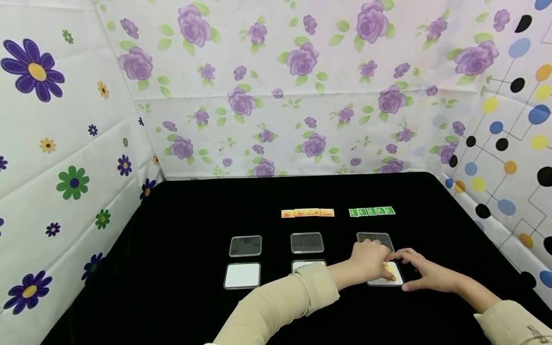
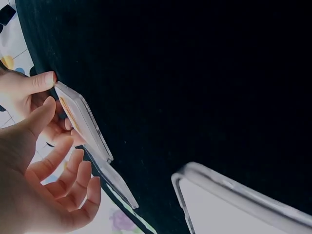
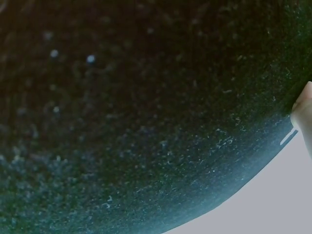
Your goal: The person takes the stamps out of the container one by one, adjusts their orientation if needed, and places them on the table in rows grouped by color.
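Note:
A shallow clear plastic case with a white inside and a yellow print lies at the right end of the front row. My right hand holds it by its edges, thumb at the near right corner and forefinger along the far side. Over the case reaches my left hand, its thumb above the yellow print. In the left wrist view my left fingers are loosely bent with nothing between them, beside the case. A clear lid-like piece lies just behind, partly covered by the left hand.
Left along the front row are a white-filled case and another partly behind my left sleeve. Clear pieces lie behind them. Farther back are rows of orange cards and green cards on the black cloth.

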`<state>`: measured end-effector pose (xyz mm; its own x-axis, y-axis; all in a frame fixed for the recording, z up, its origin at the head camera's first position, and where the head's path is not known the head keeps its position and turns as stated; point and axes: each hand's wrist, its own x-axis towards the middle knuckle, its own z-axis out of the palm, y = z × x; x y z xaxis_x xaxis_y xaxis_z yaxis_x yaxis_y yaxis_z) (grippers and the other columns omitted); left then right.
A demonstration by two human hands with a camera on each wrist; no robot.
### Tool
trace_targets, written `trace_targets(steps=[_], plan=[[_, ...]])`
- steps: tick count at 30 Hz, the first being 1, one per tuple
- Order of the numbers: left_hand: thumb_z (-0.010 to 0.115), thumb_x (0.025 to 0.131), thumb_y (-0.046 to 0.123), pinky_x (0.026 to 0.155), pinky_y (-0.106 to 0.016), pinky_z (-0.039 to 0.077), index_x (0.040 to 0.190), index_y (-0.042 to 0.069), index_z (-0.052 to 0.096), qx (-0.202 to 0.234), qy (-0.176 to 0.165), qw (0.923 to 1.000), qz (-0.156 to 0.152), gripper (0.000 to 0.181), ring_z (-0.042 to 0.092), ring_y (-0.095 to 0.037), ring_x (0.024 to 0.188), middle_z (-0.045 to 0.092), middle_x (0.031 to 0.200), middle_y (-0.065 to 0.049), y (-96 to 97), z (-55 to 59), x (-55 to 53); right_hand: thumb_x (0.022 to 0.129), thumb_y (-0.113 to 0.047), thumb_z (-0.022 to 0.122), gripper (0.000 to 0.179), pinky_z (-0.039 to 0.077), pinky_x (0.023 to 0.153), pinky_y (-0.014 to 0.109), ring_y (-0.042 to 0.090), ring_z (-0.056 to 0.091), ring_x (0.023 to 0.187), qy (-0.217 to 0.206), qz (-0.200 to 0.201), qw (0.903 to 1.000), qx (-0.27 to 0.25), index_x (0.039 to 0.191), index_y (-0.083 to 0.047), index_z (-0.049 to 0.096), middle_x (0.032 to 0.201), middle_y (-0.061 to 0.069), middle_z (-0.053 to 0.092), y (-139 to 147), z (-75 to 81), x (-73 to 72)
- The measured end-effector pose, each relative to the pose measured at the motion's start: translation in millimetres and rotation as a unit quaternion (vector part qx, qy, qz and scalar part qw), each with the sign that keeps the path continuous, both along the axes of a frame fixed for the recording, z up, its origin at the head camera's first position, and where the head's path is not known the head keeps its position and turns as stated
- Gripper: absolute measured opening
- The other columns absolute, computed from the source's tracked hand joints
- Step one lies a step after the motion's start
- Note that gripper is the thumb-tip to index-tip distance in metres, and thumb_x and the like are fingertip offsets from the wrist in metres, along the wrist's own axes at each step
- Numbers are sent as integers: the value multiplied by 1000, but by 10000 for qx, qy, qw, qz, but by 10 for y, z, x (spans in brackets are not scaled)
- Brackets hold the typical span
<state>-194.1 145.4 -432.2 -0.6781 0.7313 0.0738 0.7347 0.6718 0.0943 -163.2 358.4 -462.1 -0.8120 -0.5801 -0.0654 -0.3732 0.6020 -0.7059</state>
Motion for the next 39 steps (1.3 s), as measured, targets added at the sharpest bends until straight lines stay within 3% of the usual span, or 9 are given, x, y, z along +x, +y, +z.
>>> trace_targets(steps=[4,9,12,18,25,39], plan=[[73,71,58,68,-20,46,87,31,71,-60,23,9998,172,32,55,-1,72,65,86,15,53,-18,28,83,-26,72,65,46,78,45,4,36,112,47,-111,9998,154,131,2,39,132,24,33,-17,-1,-2],[76,69,56,66,-21,47,90,32,71,-93,-4,9996,271,32,56,-2,73,67,89,15,92,-33,34,82,-28,72,66,46,78,44,-15,29,106,25,-178,9997,158,130,3,39,132,24,35,-20,3,-5],[76,69,55,66,-22,48,90,31,71,-106,-65,9996,270,32,56,-2,72,67,89,15,101,-25,27,82,-29,72,67,46,78,50,-19,24,104,-19,-158,9998,103,131,4,38,132,27,33,-17,12,-9],[78,68,53,69,-23,49,92,29,71,-123,-136,9993,316,34,58,-3,74,67,86,14,102,-16,33,82,-26,72,66,45,78,48,-10,29,108,-64,-186,9997,130,131,3,37,132,25,33,-15,-9,-3],[78,69,52,72,-26,50,94,28,71,-114,-288,9987,399,35,60,-4,76,68,88,12,109,1,35,82,-27,72,66,45,78,50,-18,24,105,1,-170,9998,102,132,3,38,133,26,32,-13,-9,-1],[80,68,50,67,-22,48,81,26,69,-324,-474,9959,696,29,55,-4,76,63,85,13,143,35,42,84,-22,70,64,43,77,44,-13,25,107,43,-30,10000,-10,134,0,37,133,26,31,-16,-24,3]])
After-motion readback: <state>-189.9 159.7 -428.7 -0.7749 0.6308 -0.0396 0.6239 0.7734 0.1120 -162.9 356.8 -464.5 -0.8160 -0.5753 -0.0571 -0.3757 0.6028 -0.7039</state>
